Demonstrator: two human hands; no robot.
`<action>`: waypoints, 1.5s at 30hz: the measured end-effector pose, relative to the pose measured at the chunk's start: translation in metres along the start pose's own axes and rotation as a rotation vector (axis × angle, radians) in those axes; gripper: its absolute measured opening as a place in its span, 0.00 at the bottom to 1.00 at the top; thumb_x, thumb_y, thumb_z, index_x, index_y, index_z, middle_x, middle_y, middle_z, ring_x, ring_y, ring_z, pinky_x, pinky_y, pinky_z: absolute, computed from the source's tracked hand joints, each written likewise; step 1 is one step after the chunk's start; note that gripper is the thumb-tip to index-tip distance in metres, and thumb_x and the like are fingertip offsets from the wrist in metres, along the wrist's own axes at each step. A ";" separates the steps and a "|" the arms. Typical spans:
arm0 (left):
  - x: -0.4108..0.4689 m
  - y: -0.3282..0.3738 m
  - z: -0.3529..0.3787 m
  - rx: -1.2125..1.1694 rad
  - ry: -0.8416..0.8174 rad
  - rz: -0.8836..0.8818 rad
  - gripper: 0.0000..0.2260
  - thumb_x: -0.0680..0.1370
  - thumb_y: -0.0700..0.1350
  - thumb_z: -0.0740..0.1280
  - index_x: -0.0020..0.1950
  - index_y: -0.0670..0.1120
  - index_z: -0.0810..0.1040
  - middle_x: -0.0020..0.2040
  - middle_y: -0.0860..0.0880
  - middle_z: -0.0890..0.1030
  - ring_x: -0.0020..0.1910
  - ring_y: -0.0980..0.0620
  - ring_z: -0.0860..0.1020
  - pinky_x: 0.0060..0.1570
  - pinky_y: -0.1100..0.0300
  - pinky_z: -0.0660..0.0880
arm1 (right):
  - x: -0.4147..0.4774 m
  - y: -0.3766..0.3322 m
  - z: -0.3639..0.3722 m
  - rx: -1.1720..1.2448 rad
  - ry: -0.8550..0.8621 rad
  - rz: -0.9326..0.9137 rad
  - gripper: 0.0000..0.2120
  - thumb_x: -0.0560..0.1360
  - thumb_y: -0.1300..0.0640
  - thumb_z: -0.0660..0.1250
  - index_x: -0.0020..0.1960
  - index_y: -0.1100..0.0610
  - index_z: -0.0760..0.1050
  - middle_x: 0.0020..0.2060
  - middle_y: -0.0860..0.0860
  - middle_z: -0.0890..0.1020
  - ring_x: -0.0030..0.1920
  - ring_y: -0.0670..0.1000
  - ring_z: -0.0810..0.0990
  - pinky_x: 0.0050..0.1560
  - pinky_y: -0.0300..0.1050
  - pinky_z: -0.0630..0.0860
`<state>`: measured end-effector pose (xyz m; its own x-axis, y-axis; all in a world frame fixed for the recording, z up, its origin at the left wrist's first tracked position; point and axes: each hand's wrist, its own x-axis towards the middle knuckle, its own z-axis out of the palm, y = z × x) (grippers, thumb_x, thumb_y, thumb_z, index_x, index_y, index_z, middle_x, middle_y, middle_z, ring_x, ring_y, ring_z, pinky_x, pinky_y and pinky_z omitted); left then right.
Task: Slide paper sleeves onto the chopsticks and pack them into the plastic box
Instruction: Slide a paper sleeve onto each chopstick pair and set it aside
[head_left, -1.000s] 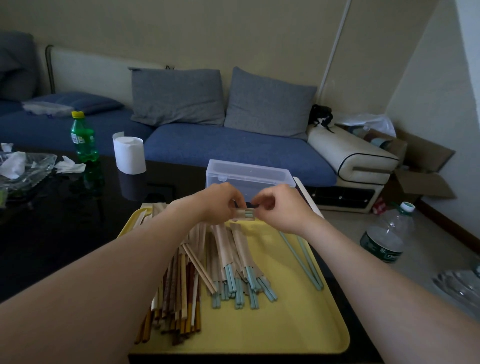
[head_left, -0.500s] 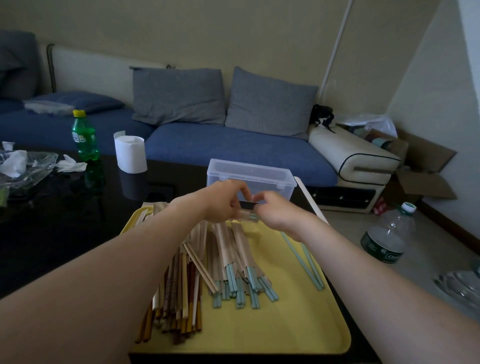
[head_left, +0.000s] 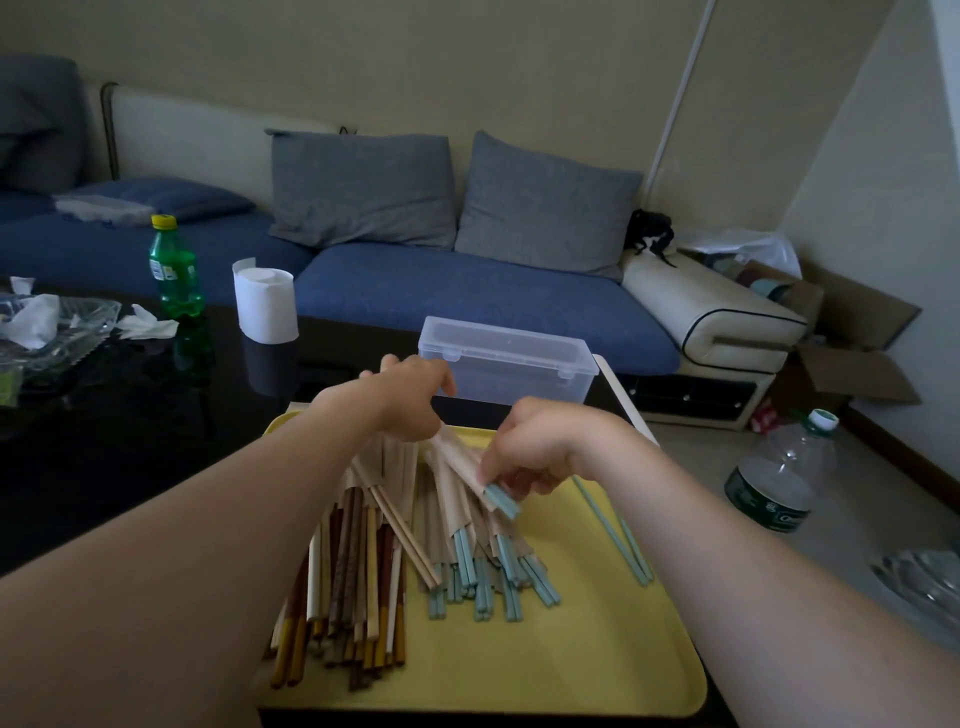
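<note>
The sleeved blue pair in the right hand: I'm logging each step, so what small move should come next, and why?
Probably lay the sleeved blue pair on the sleeved pile. The right hand holds it just above that pile, and the plastic box is lidded shut; the left hand is nearer it.

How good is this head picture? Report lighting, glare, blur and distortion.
Head view: dim, with a dull colour cast; the glossy black table mirrors the green plastic bottle and white paper roll; the left hand looks slightly soft, the right hand sharper; wide-angle bending curves the white wall pipe and stretches both forearms.
</note>
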<state>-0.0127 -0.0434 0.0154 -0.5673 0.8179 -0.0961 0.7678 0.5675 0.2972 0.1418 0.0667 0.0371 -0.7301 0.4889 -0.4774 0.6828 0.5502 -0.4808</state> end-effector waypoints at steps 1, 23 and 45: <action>0.002 -0.004 0.001 0.023 0.018 -0.034 0.22 0.78 0.43 0.70 0.71 0.54 0.71 0.68 0.47 0.72 0.70 0.42 0.68 0.71 0.38 0.67 | 0.000 -0.003 0.002 -0.007 -0.065 0.024 0.11 0.79 0.62 0.76 0.58 0.66 0.84 0.44 0.58 0.89 0.36 0.52 0.86 0.35 0.42 0.78; 0.042 -0.036 0.001 0.323 -0.037 -0.199 0.18 0.81 0.41 0.72 0.69 0.45 0.72 0.54 0.45 0.73 0.51 0.46 0.76 0.54 0.52 0.79 | 0.047 -0.051 0.027 -0.213 0.525 -0.122 0.13 0.81 0.49 0.68 0.61 0.55 0.75 0.51 0.53 0.78 0.54 0.59 0.81 0.48 0.50 0.76; 0.030 0.000 0.009 0.321 0.353 0.302 0.06 0.84 0.47 0.60 0.59 0.49 0.66 0.54 0.49 0.77 0.44 0.48 0.73 0.48 0.51 0.69 | 0.027 0.009 -0.009 -0.528 0.435 0.261 0.13 0.77 0.64 0.71 0.57 0.56 0.72 0.46 0.54 0.76 0.48 0.58 0.81 0.42 0.50 0.76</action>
<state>-0.0275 -0.0180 0.0042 -0.3312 0.8983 0.2886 0.9322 0.3589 -0.0474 0.1276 0.0906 0.0265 -0.5657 0.8127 -0.1398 0.8117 0.5787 0.0796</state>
